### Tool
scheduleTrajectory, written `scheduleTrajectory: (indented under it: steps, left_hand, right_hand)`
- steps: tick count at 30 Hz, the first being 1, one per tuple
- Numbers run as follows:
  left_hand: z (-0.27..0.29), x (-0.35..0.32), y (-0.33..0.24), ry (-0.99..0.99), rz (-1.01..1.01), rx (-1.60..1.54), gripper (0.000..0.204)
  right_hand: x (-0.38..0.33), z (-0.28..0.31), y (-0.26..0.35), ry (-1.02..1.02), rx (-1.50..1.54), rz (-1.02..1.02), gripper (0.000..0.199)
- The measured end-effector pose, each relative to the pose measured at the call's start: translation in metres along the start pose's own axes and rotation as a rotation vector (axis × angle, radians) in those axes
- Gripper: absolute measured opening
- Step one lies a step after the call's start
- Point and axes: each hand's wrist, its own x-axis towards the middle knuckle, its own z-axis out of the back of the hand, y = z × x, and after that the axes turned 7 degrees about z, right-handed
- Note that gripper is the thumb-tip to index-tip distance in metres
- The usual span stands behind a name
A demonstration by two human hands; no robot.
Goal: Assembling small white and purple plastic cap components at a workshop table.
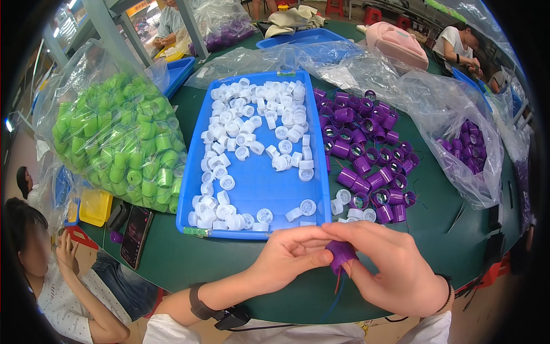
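Note:
Close to the table's near edge, both my hands are closed around one purple plastic cup (pixel 341 255). Thin red and blue wires (pixel 338 281) hang from its lower end. My left hand (pixel 292 256) presses the cup's side with its thumb, fingers stretched over the top. My right hand (pixel 392 261) wraps it from the other side and hides part of it. Just beyond is a blue tray (pixel 246 180) of small white round caps (pixel 235 109). To its right lies a pile of purple cups (pixel 366 123), some showing wires and small inner parts. A few white caps (pixel 344 196) sit beside that pile.
A clear bag of green cups (pixel 114 137) stands left of the tray, near a phone (pixel 136 236) and a yellow tray (pixel 94 207). Another clear bag (pixel 470 149) holds purple cups at right. A pink bag (pixel 395 43) lies far back. A person (pixel 69 281) sits at left.

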Motion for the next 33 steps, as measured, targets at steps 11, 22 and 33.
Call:
scheduleTrajectory:
  steps: [11,22,33]
  left_hand:
    - [0.006,0.0,0.003,0.022,-0.044,0.065,0.035]
    - [0.005,0.002,0.003,0.061,-0.099,-0.063,0.034]
    - [0.004,0.001,0.004,0.035,-0.167,-0.069,0.035]
  right_hand:
    - [0.003,-0.002,0.005,0.01,-0.039,-0.004,0.045]
    - [0.008,0.013,-0.014,0.136,0.338,-0.074,0.033]
    - [-0.001,0.031,-0.002,0.271,0.273,0.091,0.053]
